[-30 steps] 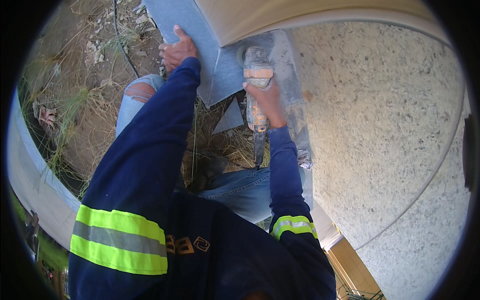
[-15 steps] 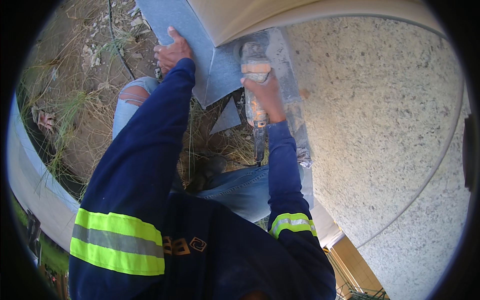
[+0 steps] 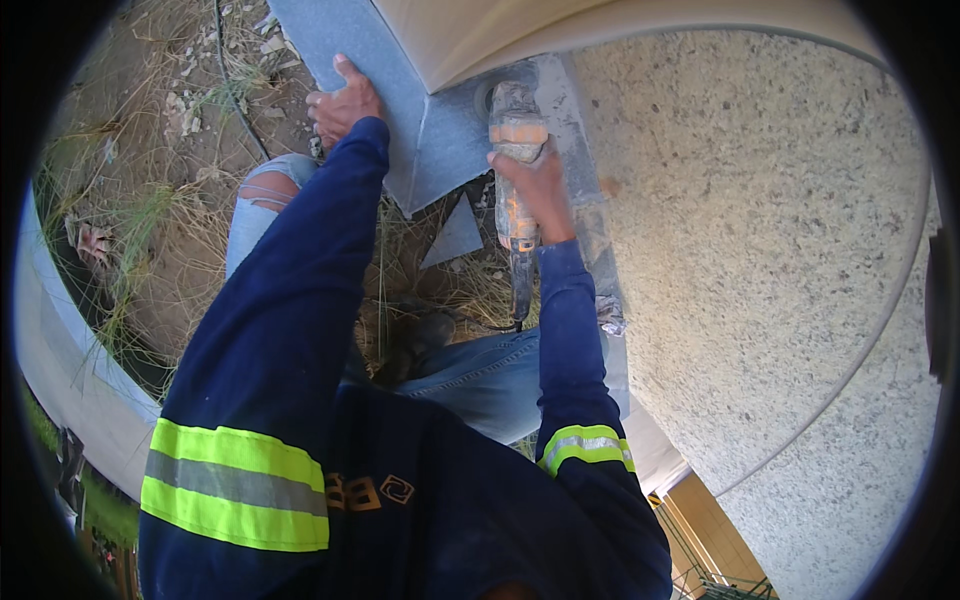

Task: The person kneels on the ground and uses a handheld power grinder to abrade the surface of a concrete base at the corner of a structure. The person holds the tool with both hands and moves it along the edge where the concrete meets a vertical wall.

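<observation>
My right hand (image 3: 536, 190) wraps round the body of a dusty orange and grey angle grinder (image 3: 517, 135), whose cord end points back toward my knee. The grinder's disc (image 3: 487, 98) lies at the grey slab's surface, partly hidden by the tool head; I cannot tell whether it touches. On the left, my left hand (image 3: 345, 103) rests on the outer edge of a grey stone slab (image 3: 398, 150), thumb stretched out and fingers bent over the edge. A seam runs down the slab from the corner of the cream wall. Below it lies a loose triangular offcut (image 3: 454, 236).
The cream wall (image 3: 560, 25) rises beyond the slab. To the right spreads a speckled stone surface (image 3: 760, 220) with a grey cable (image 3: 850, 375) across it. Dry grass, rubble and a black cable (image 3: 235, 95) lie on the soil at left. My jeans-clad knee (image 3: 268, 190) is beside the slab.
My right hand and the grinder have shifted slightly to the right, and more of the disc shows. My left hand stays in place on the slab's edge.
</observation>
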`<control>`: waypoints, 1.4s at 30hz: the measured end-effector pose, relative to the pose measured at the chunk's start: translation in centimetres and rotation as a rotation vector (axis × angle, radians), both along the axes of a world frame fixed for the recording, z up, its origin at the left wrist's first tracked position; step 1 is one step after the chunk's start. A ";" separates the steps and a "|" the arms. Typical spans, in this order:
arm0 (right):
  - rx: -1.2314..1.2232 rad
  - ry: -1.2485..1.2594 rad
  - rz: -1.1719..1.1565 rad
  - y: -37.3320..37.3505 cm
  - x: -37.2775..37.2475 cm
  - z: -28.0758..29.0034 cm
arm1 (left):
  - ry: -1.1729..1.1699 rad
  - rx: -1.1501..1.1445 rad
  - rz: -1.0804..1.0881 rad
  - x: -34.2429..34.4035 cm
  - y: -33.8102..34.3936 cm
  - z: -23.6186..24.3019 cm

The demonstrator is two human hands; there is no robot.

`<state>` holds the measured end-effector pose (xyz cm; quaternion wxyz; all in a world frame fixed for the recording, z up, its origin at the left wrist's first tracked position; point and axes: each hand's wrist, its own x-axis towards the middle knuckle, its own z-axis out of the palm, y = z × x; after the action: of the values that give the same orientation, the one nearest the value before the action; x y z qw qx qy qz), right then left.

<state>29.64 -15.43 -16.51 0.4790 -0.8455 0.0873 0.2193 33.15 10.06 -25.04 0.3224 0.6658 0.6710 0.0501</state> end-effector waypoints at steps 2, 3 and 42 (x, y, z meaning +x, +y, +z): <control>0.021 0.011 -0.031 -0.5 0.0 -0.4 | -0.002 0.002 0.002 0.1 0.0 0.0; 0.024 0.023 -0.033 -0.9 -0.1 -0.4 | -0.002 -0.003 0.001 0.1 -0.1 0.1; 0.060 0.013 -0.098 -1.6 1.5 -0.9 | 0.004 -0.007 -0.002 -0.1 0.0 -0.2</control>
<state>31.19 -17.07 -17.39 0.5138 -0.8240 0.1248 0.2036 33.01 10.05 -25.20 0.3234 0.6655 0.6711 0.0463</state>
